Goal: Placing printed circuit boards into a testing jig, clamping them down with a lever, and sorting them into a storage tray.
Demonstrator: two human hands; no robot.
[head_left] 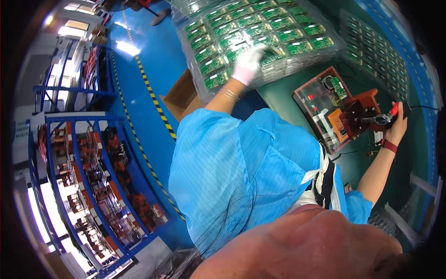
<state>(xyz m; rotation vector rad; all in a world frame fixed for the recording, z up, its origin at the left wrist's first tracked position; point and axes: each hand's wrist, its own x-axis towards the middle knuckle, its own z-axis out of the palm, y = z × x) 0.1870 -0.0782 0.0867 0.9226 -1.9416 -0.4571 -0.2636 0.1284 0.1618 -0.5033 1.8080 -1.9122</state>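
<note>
My left hand (248, 63), in a white glove, reaches over a stack of clear plastic trays (297, 65) at the top. Its fingertips are blurred beside a green circuit board (275, 54) in the top tray; whether they grip it I cannot tell. At the right, my bare right hand (397, 126) is closed around the red-handled toggle clamp (382, 119) of a test fixture (320, 80). That fixture is an orange-brown box with a dark plate under the clamp. A small green circuit board (339, 87) stands at its far end, and a red switch (311, 97) sits on its panel.
Another tray of boards (376, 56) lies on the green table (283, 100) at the far right. A cardboard box (179, 95) stands left of the table. Blue shelving (76, 116) holds several fixtures beyond the floor's yellow-black tape (155, 100). Dark cables run near the test fixture.
</note>
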